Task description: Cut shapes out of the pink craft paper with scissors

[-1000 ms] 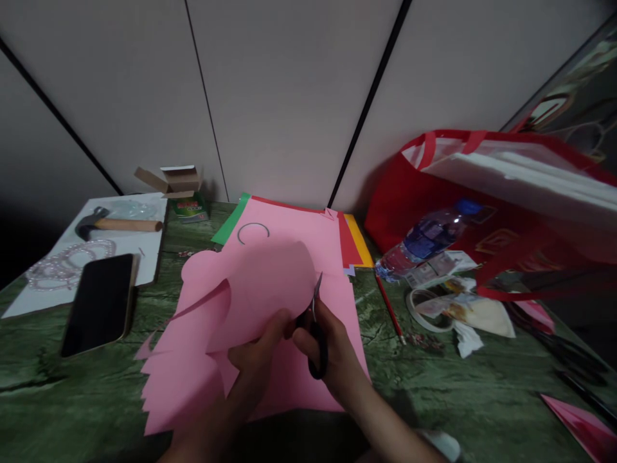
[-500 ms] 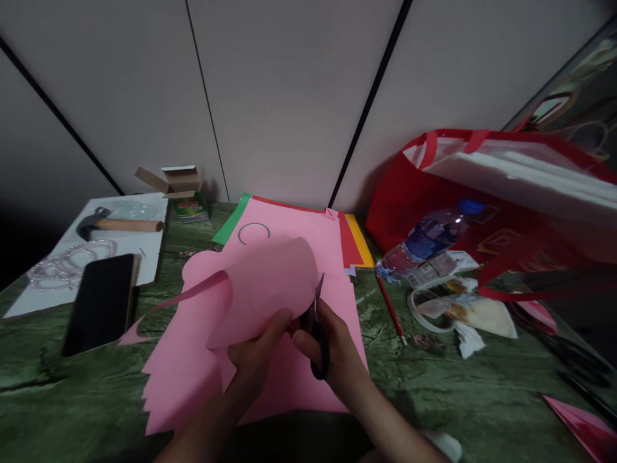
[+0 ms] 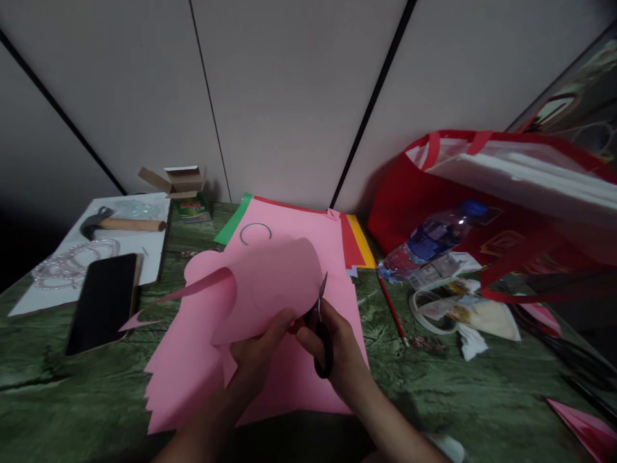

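My left hand point(image 3: 260, 350) pinches the lower edge of a pink paper sheet point(image 3: 274, 283), thumb on top. The sheet is raised and curved, with a rounded right edge and a thin cut strip point(image 3: 187, 287) trailing off to the left. Black-handled scissors point(image 3: 322, 328) are in my right hand point(image 3: 340, 347), fingers through the handles. Their blades point up and away, at the right edge of the sheet. Beneath both hands lies a stack of pink paper point(image 3: 187, 386) with a stepped left edge. A thin dark ring shape point(image 3: 256, 224) shows on the pink paper behind.
At left are a phone point(image 3: 103, 302), a hammer point(image 3: 130, 224), bead strings point(image 3: 72, 263) and a small open box point(image 3: 191, 206). To the right are a red pencil point(image 3: 393, 308), tape roll point(image 3: 431, 321), water bottle point(image 3: 429, 241) and red bag point(image 3: 405, 193).
The loose end of the cut strip has shifted slightly upward. My hands, scissors and sheet stay almost in place; the whole view has moved a little.
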Demonstrator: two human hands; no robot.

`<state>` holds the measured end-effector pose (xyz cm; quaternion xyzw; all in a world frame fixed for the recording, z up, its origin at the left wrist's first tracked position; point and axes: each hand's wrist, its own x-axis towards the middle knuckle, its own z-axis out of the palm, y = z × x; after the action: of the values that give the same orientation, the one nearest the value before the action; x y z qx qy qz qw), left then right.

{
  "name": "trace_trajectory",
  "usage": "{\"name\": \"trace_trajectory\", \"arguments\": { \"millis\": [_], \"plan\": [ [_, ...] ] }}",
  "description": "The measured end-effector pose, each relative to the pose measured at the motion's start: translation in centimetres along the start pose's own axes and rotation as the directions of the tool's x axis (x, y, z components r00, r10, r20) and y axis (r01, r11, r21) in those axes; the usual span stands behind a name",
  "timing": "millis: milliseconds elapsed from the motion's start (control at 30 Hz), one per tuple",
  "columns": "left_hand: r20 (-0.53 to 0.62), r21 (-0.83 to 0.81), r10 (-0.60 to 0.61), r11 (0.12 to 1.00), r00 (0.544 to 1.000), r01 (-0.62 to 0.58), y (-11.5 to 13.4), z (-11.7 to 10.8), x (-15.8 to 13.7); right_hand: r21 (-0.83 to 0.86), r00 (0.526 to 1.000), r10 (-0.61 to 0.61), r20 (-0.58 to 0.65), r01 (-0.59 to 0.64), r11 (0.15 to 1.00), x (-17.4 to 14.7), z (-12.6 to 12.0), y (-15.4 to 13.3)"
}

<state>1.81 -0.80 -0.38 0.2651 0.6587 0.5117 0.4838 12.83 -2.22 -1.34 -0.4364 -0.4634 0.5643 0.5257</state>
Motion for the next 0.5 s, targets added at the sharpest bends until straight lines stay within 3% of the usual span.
{"name": "trace_trajectory", "arguments": {
  "millis": [267,500],
  "plan": [
    [-0.005,0.028,-0.064,0.998,0.998,0.064,0.85,-0.02,-0.33,0.015,1.000,0.010,0.000,-0.010,1.000,-0.02,-0.03,0.26],
    [0.116,-0.006,0.001,1.000,0.993,0.000,1.01,-0.19,-0.32,0.007,1.000,0.017,-0.018,-0.017,1.000,-0.09,-0.02,0.29]
  ]
}}
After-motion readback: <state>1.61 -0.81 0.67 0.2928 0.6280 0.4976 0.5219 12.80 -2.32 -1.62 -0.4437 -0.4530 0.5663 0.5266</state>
